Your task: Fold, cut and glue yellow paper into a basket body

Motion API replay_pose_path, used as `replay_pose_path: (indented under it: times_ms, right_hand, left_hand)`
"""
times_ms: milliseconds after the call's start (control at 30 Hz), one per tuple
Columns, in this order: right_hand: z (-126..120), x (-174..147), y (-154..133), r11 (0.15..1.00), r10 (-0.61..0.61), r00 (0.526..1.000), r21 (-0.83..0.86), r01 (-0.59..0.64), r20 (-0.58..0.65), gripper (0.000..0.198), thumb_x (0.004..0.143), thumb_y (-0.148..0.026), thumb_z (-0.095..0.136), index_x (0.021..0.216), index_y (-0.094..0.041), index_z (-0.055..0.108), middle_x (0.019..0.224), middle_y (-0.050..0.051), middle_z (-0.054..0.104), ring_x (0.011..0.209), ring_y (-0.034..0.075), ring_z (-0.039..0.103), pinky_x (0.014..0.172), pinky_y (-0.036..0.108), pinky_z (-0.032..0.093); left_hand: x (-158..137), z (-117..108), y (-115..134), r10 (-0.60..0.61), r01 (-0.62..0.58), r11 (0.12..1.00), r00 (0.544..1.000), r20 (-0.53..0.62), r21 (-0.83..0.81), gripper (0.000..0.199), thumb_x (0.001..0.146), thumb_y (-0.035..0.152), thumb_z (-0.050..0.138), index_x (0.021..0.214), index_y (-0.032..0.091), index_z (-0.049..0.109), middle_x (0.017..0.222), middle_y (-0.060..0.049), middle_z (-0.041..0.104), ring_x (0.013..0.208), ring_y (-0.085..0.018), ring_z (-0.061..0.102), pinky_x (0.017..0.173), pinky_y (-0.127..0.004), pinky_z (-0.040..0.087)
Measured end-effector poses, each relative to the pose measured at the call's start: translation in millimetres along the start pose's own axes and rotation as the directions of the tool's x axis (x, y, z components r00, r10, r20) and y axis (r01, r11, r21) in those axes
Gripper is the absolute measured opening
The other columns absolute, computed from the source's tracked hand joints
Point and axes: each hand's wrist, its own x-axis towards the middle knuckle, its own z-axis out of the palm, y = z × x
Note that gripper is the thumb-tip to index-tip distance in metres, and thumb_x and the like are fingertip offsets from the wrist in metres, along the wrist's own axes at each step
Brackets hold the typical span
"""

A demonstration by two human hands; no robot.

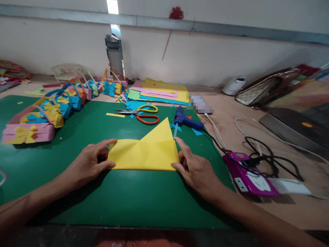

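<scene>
Yellow paper [146, 156], one: folded, peak toward the far side, on the green mat [128, 199]. Left hand [89, 159]: grasping its left end, forefinger and thumb at the corners. Right hand [196, 168]: same grasp, right end. Broad bare strip between paper and near mat edge. Beyond: scissors [135, 112], glue gun [189, 121].

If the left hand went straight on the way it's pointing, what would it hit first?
The folded yellow paper, whose left end the left hand is touching. Past its length, the right hand looks next in line, though depth is hard to judge.
</scene>
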Motion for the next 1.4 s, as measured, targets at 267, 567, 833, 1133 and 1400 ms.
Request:
replay_pose_path:
  times_ms: [267, 567, 833, 1133, 1400]
  right_hand:
    - [0.4, 0.9, -0.7, 1.0, 0.0, 1.0, -0.008, 0.0, -0.003, 0.065, 0.084, -0.019, 0.048, 0.143, -0.015, 0.021, 0.073, 0.002, 0.062, 0.052, 0.017, 0.055, 0.05, 0.026, 0.039]
    - [0.1, -0.6, -2.9, 0.998, -0.03, 0.999, -0.064, 0.027, -0.037, 0.063, 0.088, -0.02, 0.048, 0.143, -0.017, 0.018, 0.083, 0.004, 0.062, 0.067, 0.02, 0.059, 0.054, 0.028, 0.045]
    - [-7.7, -1.3, -6.4, 0.838, -0.424, 0.9, -0.418, 0.35, -0.097, 0.045, 0.091, -0.005, 0.035, 0.133, -0.02, 0.037, 0.097, 0.01, 0.055, 0.084, 0.02, 0.053, 0.068, 0.03, 0.045]
    - [-19.7, 16.0, -17.2, 0.727, -0.541, 0.778, -0.288, 0.624, 0.319, 0.047, 0.092, -0.013, 0.041, 0.137, -0.027, 0.037, 0.083, 0.004, 0.054, 0.071, 0.018, 0.046, 0.055, 0.028, 0.03]
    - [-23.4, 20.8, -24.9, 0.739, -0.517, 0.731, -0.2, 0.643, 0.445, 0.044, 0.093, -0.017, 0.042, 0.136, -0.026, 0.038, 0.088, 0.005, 0.054, 0.075, 0.019, 0.047, 0.059, 0.029, 0.034]
  left_hand:
    - [-2.1, 0.3, 0.3, 0.044, -0.042, 0.996, 0.999, -0.029, 0.08, 0.053, 0.077, 0.037, 0.053, 0.123, 0.01, 0.052, 0.06, 0.006, 0.048, 0.057, -0.014, 0.046, 0.063, -0.027, 0.037]
    - [-6.5, 3.4, -6.1, 0.12, -0.107, 0.979, 0.991, -0.066, 0.173, 0.051, 0.08, 0.04, 0.053, 0.124, 0.014, 0.052, 0.065, 0.003, 0.054, 0.06, -0.015, 0.051, 0.065, -0.029, 0.041]
    - [-8.9, 6.7, -29.8, 0.395, -0.327, 0.862, 0.912, -0.108, 0.388, 0.057, 0.089, 0.038, 0.049, 0.142, 0.028, 0.03, 0.116, -0.008, 0.053, 0.105, -0.027, 0.051, 0.088, -0.041, 0.045]
    - [0.6, 1.0, -9.1, 0.488, -0.626, 0.505, 0.775, 0.402, 0.594, 0.09, 0.074, -0.005, 0.05, 0.141, 0.049, 0.022, 0.155, -0.003, 0.014, 0.14, -0.038, 0.011, 0.105, -0.064, 0.02]
    - [7.5, -5.6, 6.1, 0.433, -0.699, 0.491, 0.713, 0.551, 0.52, 0.1, 0.068, -0.009, 0.05, 0.141, 0.05, 0.016, 0.155, -0.004, 0.016, 0.14, -0.039, 0.012, 0.104, -0.065, 0.021]
